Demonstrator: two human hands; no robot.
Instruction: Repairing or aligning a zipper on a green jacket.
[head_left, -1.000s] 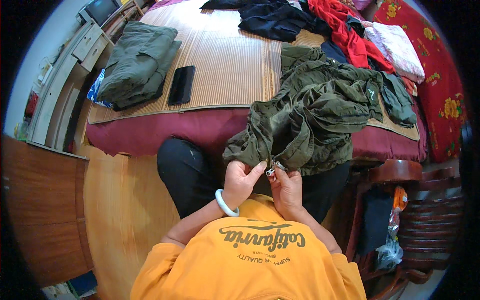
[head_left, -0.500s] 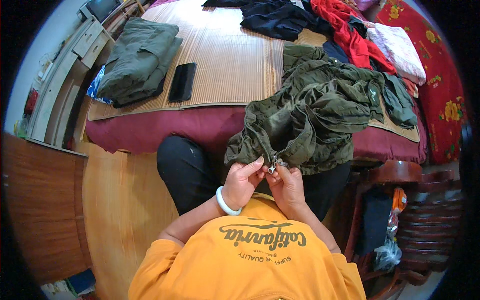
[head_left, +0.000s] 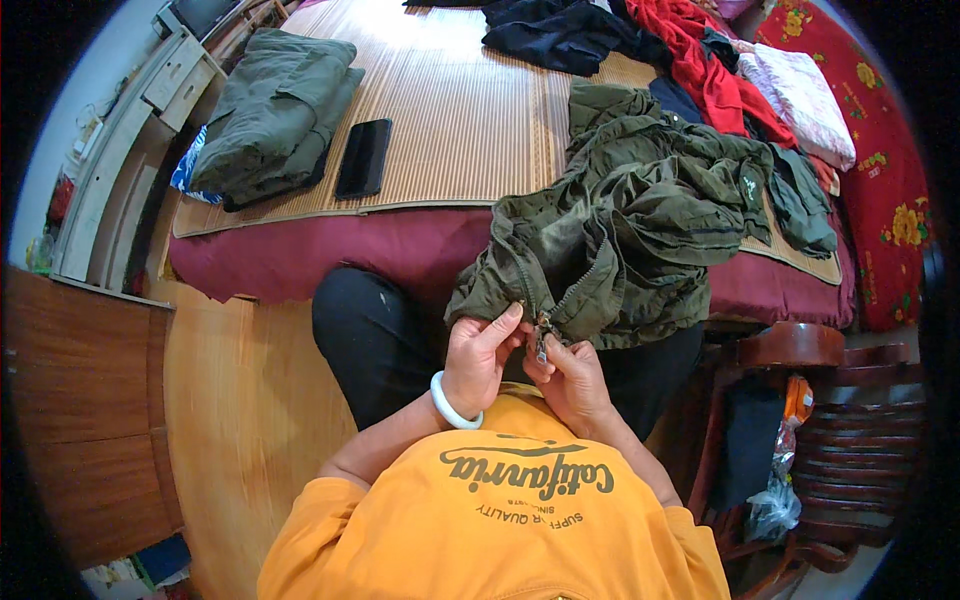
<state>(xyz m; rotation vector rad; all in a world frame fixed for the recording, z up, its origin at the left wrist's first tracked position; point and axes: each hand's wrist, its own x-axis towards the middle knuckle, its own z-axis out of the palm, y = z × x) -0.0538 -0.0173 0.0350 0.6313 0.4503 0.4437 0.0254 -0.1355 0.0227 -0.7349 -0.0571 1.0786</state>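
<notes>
A dark olive zip-up jacket [head_left: 640,220] lies rumpled over the bed's edge, its lower end hanging across my knees. My left hand [head_left: 482,350] pinches the jacket's hem on the left side of the zip, thumb on top; a pale bangle circles that wrist. Close beside it, my right hand [head_left: 570,370] is closed at the bottom of the zip, gripping the fabric by the metal zipper slider [head_left: 543,345]. The two zip tapes meet there and spread apart above it. Some fingertips are hidden under the cloth.
A woven mat [head_left: 450,120] covers the bed. On it lie folded green clothes [head_left: 265,120], a black phone [head_left: 363,158], dark garments [head_left: 555,35], a red garment [head_left: 690,60] and a white patterned cloth [head_left: 800,105]. A wooden chair [head_left: 850,440] stands at my right, a desk [head_left: 110,170] far left.
The zipper slider's pull has shifted slightly downward, and the left zip edge now lies more open to view. Both hands keep hold of the jacket in nearly the same place.
</notes>
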